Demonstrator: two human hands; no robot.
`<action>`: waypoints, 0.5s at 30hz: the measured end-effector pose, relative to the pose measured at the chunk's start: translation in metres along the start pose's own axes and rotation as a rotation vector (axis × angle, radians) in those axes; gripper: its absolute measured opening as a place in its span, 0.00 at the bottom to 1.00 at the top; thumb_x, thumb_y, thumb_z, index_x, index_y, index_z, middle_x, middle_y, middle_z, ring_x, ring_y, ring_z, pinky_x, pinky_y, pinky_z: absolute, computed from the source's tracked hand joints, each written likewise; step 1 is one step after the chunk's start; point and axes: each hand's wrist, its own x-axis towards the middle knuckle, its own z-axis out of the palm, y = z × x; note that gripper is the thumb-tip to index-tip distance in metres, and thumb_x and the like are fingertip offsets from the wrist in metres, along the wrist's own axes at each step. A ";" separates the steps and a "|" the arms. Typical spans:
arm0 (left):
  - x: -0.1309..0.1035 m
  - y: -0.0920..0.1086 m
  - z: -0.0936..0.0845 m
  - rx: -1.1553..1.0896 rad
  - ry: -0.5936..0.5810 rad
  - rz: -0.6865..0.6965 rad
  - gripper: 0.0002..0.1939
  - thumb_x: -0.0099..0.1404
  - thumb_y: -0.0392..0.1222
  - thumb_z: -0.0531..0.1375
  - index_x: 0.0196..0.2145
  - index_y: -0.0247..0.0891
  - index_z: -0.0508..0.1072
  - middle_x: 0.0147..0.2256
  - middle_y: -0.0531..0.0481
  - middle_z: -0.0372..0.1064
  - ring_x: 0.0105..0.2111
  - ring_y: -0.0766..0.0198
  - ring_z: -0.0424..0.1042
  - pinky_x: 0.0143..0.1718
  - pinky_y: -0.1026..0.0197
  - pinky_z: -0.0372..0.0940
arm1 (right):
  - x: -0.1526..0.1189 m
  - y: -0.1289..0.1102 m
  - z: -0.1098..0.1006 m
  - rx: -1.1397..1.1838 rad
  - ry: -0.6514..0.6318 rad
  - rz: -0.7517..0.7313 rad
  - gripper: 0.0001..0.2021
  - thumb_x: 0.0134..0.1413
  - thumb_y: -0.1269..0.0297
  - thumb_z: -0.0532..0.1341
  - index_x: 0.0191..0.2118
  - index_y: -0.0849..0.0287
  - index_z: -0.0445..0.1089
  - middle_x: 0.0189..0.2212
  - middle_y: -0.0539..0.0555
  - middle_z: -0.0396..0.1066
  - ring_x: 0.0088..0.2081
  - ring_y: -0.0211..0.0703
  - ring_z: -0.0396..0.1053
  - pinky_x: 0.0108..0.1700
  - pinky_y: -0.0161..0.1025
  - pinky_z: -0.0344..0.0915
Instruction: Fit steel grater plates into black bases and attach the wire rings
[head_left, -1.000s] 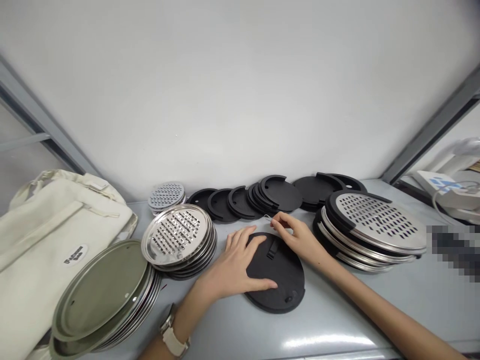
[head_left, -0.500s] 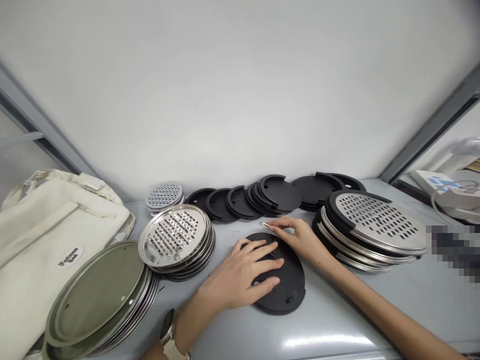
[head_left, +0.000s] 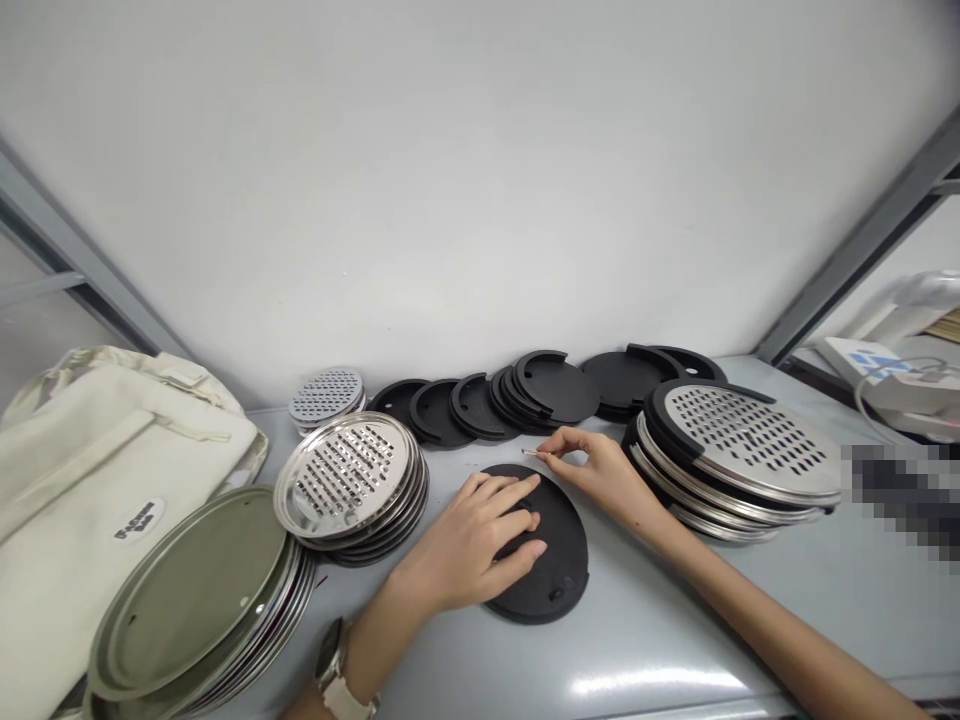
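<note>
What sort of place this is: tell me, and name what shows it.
Probably a workshop or packing bench, though the room beyond is mostly out of view. It shows in the grey worktop, the stack of perforated metal discs and the row of matching black discs.

Left hand (head_left: 480, 550): a second ago spread wide at black disc's (head_left: 562, 545) near-left side, thumb well apart from fingers; now laid over disc, thumb and fingers drawn closer together. Black slotted tab on disc, exposed then, now mostly covered by fingers. Disc shifted slightly left, gap to right hand (head_left: 589, 470) wider. Small metal piece (head_left: 529, 452) in right fingertips: loop outline earlier, now thin sliver, probably turned; too small to be sure.
</note>
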 end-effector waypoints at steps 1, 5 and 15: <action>0.000 -0.001 -0.001 -0.001 0.001 -0.004 0.12 0.69 0.44 0.52 0.44 0.39 0.71 0.59 0.46 0.58 0.57 0.55 0.57 0.57 0.48 0.55 | 0.000 0.000 0.000 0.003 -0.001 -0.004 0.07 0.54 0.62 0.59 0.30 0.58 0.71 0.30 0.52 0.75 0.35 0.46 0.72 0.40 0.40 0.65; -0.001 -0.001 0.002 -0.023 0.032 -0.022 0.10 0.69 0.42 0.52 0.41 0.39 0.71 0.58 0.46 0.58 0.59 0.54 0.54 0.58 0.46 0.53 | -0.002 -0.002 -0.001 0.024 -0.013 -0.020 0.05 0.53 0.64 0.59 0.29 0.58 0.69 0.30 0.51 0.74 0.35 0.45 0.71 0.41 0.40 0.65; 0.026 0.006 0.032 -0.032 0.164 -0.422 0.12 0.64 0.43 0.58 0.43 0.37 0.62 0.40 0.47 0.62 0.41 0.58 0.67 0.41 0.55 0.66 | 0.000 -0.002 0.003 0.105 0.014 -0.015 0.08 0.53 0.63 0.61 0.39 0.58 0.70 0.30 0.51 0.74 0.36 0.44 0.71 0.42 0.40 0.65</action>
